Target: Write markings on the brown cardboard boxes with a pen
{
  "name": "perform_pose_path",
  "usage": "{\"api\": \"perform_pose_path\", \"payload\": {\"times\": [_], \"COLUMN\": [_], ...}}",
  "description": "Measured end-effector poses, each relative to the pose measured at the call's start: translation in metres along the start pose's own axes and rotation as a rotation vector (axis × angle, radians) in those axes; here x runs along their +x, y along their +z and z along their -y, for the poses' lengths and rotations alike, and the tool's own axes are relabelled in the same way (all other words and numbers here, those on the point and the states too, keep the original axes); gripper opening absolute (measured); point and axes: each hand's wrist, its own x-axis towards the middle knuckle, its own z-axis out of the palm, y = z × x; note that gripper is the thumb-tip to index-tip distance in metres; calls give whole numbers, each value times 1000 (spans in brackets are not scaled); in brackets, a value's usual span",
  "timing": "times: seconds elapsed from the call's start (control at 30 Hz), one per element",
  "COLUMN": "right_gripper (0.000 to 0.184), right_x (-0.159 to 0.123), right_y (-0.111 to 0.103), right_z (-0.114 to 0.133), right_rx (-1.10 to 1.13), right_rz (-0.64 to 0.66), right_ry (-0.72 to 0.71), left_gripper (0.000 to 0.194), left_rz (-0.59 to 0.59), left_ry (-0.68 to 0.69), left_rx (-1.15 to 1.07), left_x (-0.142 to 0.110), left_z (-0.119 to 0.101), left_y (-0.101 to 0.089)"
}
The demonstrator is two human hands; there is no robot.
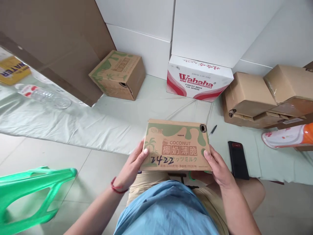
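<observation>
A brown cardboard box (179, 147) with green print, the word COCONUT and the handwritten number 2422 is held between my two hands at the table's front edge. My left hand (135, 160) grips its left end, thumb on the printed face. On the opposite end, my right hand (218, 166) is closed the same way. The fingers behind the box are hidden. A dark-rimmed hole shows in the box's upper right corner. Just right of the box lie a dark pen (213, 129) and a black phone (238, 160).
A similar coconut box (119, 75) and a white Wahaha carton (199, 80) stand at the back. Plain brown boxes (254, 93) are stacked right, near an orange-and-white package (286, 135). A large cardboard panel (56, 39), clear bottle (44, 94) and green stool (36, 195) are left.
</observation>
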Motion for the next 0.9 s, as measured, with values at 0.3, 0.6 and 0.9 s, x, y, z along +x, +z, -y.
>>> {"api": "perform_pose_path", "payload": {"times": [0.3, 0.6, 0.9], "right_gripper": [70, 139, 145], "right_x": [-11, -19, -8], "right_y": [-30, 15, 25], "right_z": [-3, 10, 24], "right_rx": [140, 131, 43], "right_rz": [-336, -21, 97], "right_ry": [-232, -142, -173], "left_gripper": [109, 92, 76], "left_rz": [320, 9, 35], "left_ry": [627, 9, 110], "left_rx": [394, -220, -108], "left_x": [6, 19, 21], "left_z": [-22, 1, -10], "left_y": [26, -20, -26]}}
